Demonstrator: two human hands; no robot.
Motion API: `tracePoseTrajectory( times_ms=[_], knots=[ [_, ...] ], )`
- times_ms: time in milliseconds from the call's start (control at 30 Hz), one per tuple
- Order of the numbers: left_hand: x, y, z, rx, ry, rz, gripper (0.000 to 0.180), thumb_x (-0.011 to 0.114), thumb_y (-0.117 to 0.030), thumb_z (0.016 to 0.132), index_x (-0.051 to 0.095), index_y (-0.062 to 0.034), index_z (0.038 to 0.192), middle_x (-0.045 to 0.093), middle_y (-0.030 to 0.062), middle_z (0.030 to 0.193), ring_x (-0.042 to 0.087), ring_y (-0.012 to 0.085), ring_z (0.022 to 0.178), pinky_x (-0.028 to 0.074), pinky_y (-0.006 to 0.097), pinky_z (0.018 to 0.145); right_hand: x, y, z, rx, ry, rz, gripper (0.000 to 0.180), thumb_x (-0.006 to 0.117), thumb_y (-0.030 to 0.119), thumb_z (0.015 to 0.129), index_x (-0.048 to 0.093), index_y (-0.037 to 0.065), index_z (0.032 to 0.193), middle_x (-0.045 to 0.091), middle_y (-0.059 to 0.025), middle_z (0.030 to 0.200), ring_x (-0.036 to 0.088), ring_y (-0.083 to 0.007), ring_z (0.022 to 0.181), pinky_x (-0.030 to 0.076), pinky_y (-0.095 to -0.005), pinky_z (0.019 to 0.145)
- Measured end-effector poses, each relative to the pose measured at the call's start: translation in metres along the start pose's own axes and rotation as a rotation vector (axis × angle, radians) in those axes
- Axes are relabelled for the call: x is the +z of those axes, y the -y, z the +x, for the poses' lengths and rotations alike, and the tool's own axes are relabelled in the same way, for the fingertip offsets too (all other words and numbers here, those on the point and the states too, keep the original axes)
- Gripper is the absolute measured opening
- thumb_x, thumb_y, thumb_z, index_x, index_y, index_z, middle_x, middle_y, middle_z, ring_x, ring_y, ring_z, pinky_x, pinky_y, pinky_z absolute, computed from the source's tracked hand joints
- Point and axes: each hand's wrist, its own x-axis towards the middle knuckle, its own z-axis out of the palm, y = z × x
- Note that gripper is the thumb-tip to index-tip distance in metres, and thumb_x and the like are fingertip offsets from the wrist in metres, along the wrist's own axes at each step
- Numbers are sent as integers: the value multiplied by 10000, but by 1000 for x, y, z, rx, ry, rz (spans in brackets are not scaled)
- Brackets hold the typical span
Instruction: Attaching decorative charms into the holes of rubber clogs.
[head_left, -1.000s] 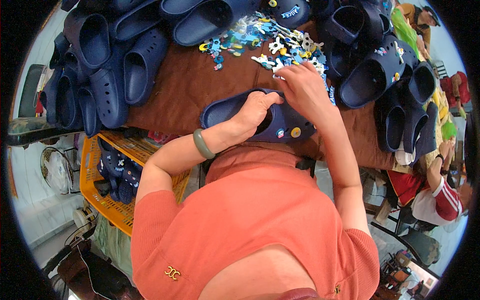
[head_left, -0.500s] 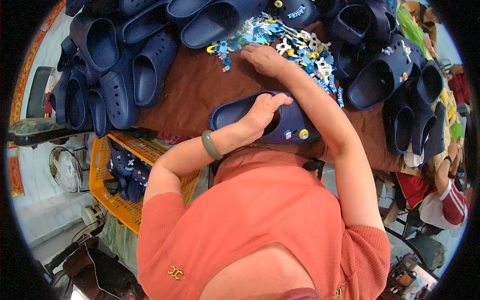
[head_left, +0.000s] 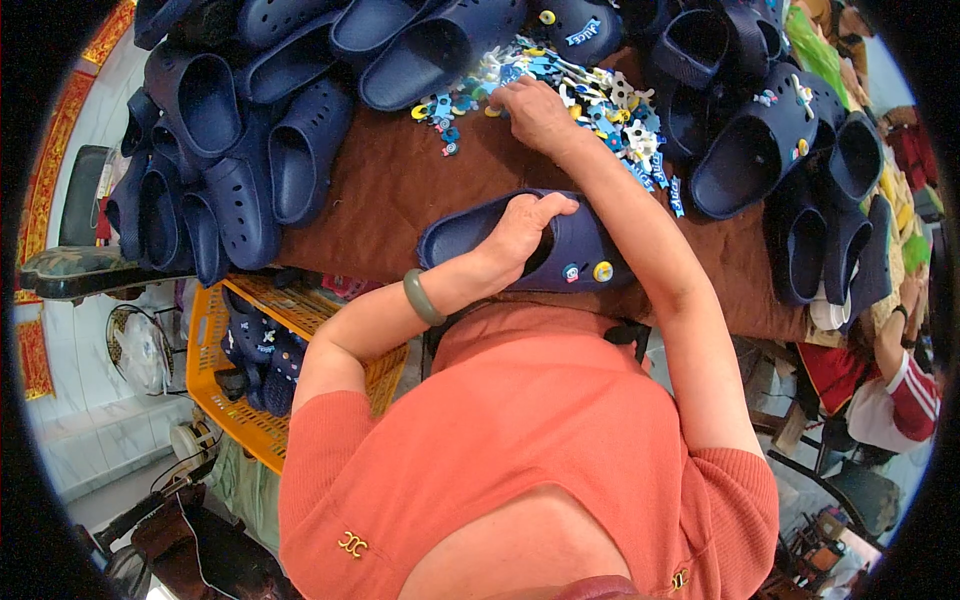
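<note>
My left hand (head_left: 520, 232) is closed around the side of a navy clog (head_left: 465, 236), thumb laid over its upper. The clog lies sideways at the table edge in front of me. Two small charms, a white-blue one (head_left: 571, 273) and a yellow round one (head_left: 602, 271), sit on its upper. Over the left part of a heap of loose shoe charms (head_left: 625, 105), my right hand (head_left: 543, 117) has its fingers bent down and drawn together. What its fingertips hold, if anything, is too small to make out. My right forearm covers part of the clog's toe.
Many navy clogs (head_left: 238, 200) crowd the left and back of the brown-covered table (head_left: 345, 215). A clog with charms (head_left: 745, 155) lies on the right among others. A yellow crate (head_left: 215, 385) with clogs stands low on the left. Another person's arm (head_left: 888, 345) shows at far right.
My right hand has shifted slightly right and away from me over the charms, its fingers now more bent. My left hand keeps its hold on the clog.
</note>
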Motion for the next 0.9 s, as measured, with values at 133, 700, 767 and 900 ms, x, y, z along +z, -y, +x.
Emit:
tracePoseTrajectory(
  times_ms=[133, 700, 767, 900],
  knots=[
    [-1, -2, 1, -36, 31, 17, 233, 577, -195, 867, 696, 5, 865, 700, 55, 853, 644, 128, 754, 487, 265, 752, 3, -6, 1, 96, 0, 54, 225, 593, 60, 766, 651, 108, 979, 662, -133, 955, 605, -333, 940, 495, -432, 821],
    [7, -5, -6, 86, 33, 16, 326, 499, -294, 968, 670, -17, 941, 659, 23, 911, 599, 80, 840, 479, 255, 750, -74, 61, -126, 402, -278, 683, 206, 647, -2, 802, 656, 16, 1007, 673, -146, 884, 658, -277, 837, 513, -344, 738],
    [1, -1, -3, 21, 21, 37, 391, 459, -355, 984, 659, -20, 966, 656, 29, 920, 601, 86, 843, 481, 257, 760, -73, 63, -132, 408, -324, 667, 191, 658, -9, 799, 666, 12, 989, 682, -129, 901, 665, -245, 835, 519, -316, 719],
    [2, -1, -1, -45, -31, 42, 511, 369, -462, 1005, 638, -27, 1005, 653, 48, 936, 607, 105, 846, 487, 265, 780, -82, 78, -139, 436, -357, 705, 153, 668, -15, 793, 674, 9, 944, 685, -119, 914, 667, -237, 842, 522, -306, 725]
  ],
)
